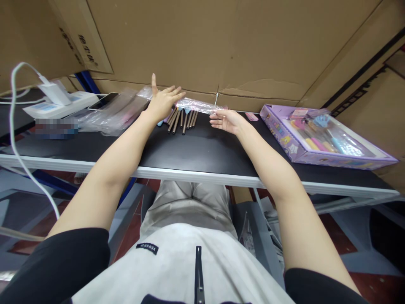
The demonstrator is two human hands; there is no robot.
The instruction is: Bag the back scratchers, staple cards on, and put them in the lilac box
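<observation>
My left hand (165, 102) lies palm down near the back of the desk, its fingers stretched out and its thumb raised. Its fingers rest by the left end of a long, shiny clear plastic sleeve (198, 105). The right end of that sleeve sits at the thumb and fingertips of my right hand (228, 121), which pinches it. What lies inside the sleeve is hard to make out. Below it, several brown metallic tubes (183, 122) lie side by side with pastel ends partly covered. Left of my left hand, flat clear plastic bags (117, 116) are piled up.
At the right stands an open purple box (295, 147) with pastel-handled items inside. A small pink card (252, 116) lies near the back. At the left are a power strip (47, 107) with a white charger (56, 93), its cable, and a phone (106, 101). Cardboard (202, 46) walls the back.
</observation>
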